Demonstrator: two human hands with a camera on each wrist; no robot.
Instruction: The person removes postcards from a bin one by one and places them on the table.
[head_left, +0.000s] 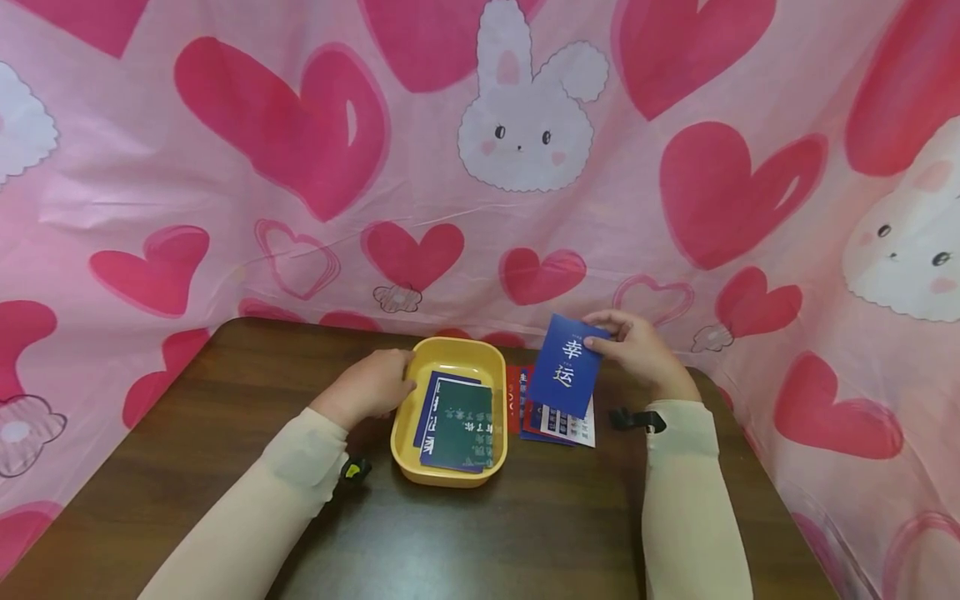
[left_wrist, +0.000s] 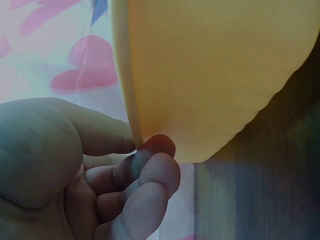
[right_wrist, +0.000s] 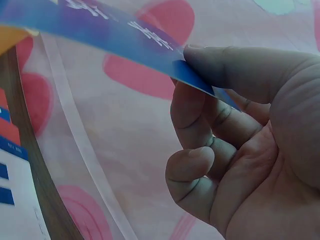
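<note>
My left hand [head_left: 367,387] pinches the left rim of a yellow plastic tub [head_left: 450,478]. In the left wrist view the thumb is at the rim and the fingertips [left_wrist: 160,170] curl against the outside of the tub wall [left_wrist: 215,75]. Inside the tub lie a dark green card [head_left: 453,412] with white writing and blue-edged cards beneath it. My right hand [head_left: 637,350] pinches a blue card [head_left: 555,375] with white characters by its upper right edge, thumb on the printed face. This card is held tilted above a spread pile of cards [head_left: 581,429], partly hiding them.
A brown wooden table [head_left: 465,542] carries the tub and the card pile, which lies just right of the tub, with a red card [head_left: 513,400] at its left side. A pink curtain [head_left: 435,192] with hearts and rabbits hangs behind the table and along its sides.
</note>
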